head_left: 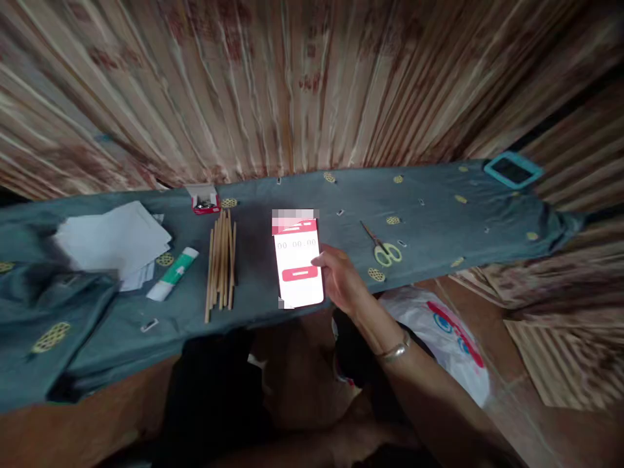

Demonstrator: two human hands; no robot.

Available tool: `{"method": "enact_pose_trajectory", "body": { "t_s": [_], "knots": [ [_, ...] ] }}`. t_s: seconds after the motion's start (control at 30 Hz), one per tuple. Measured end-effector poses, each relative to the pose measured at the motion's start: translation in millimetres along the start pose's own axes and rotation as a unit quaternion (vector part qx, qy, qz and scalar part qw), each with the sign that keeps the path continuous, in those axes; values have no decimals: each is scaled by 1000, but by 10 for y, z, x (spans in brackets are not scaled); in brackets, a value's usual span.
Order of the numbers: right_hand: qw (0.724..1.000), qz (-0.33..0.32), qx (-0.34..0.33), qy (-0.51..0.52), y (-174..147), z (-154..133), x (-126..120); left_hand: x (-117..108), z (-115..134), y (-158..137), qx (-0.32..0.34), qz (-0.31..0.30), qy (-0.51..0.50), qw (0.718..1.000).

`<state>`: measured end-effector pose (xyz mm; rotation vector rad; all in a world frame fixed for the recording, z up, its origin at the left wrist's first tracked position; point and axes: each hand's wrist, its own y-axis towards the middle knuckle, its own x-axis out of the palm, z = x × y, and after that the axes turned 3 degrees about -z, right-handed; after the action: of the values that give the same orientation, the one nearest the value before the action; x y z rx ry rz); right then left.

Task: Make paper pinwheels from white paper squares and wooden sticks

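My right hand (pixel 341 273) is closed round the right edge of a smartphone (pixel 298 289), with the thumb over its lit screen. The screen shows a row of zeros like a timer and a red button. Left of the phone lies a bundle of thin wooden sticks (pixel 221 266) on the cloth. A pair of scissors (pixel 385 252) with pale green handles rests to the right of my hand. Low in the dark at my lap, a dim skin-toned shape seems to be my left hand (pixel 348 443); its fingers cannot be made out.
A patterned grey-blue cloth (pixel 439 227) covers the narrow table. On it are white paper sheets (pixel 112 237), a green-and-white tube (pixel 173 273), a small red box (pixel 205 201) of metal bits and a blue-framed tablet (pixel 513 170). Curtains hang behind; a plastic bag (pixel 424 325) lies below.
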<state>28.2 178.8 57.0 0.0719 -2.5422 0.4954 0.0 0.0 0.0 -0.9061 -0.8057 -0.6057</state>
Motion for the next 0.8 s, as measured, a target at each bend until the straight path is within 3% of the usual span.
{"method": "enact_pose_trajectory", "body": {
  "t_s": [0.8],
  "knots": [
    [1000,-13,-11,-10,-4,20,-15,-74,-103,56,-13,6,16,1000]
  ]
}}
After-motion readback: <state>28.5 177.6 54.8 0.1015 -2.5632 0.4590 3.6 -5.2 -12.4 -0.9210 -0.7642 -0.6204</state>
